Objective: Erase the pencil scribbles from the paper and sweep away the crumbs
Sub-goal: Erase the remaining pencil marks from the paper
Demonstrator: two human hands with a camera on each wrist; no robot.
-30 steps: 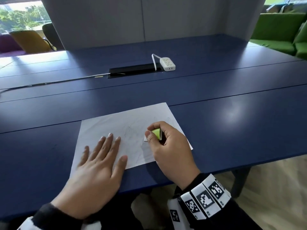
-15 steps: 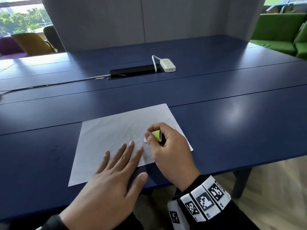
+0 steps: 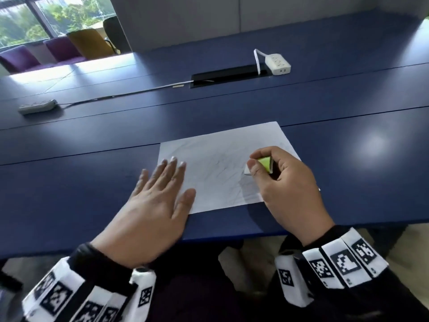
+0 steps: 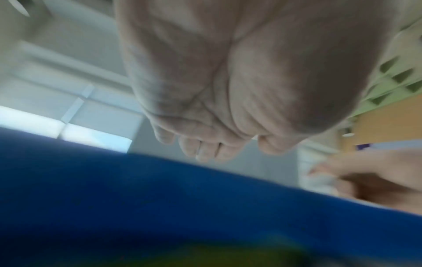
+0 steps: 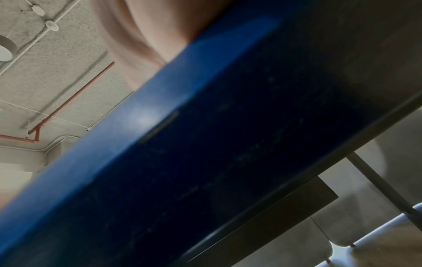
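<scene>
- Head view: the erasing step looks to be in hand. The right hand (image 3: pixel 285 182) has its grip closed round a small eraser with a yellow-green sleeve and white tip (image 3: pixel 261 165), the tip down on the white sheet of paper (image 3: pixel 222 168).
- The paper lies flat near the front edge of the dark blue counter (image 3: pixel 92 182). Faint grey pencil scribbles (image 3: pixel 222 173) cross its middle, just left of the eraser, so erasing seems unfinished.
- The left hand (image 3: pixel 157 201) lies with its grip open, fingers straight, over the paper's left edge. Next, I judge, it must pin the sheet firmly while the eraser rubs, lest the sheet crease or slide.
- Left wrist view: the left hand (image 4: pixel 228 81) shows an open palm above the counter (image 4: pixel 160 207); blurred.
- Right wrist view: only the counter (image 5: pixel 205 144) edge shows; eraser hidden.
</scene>
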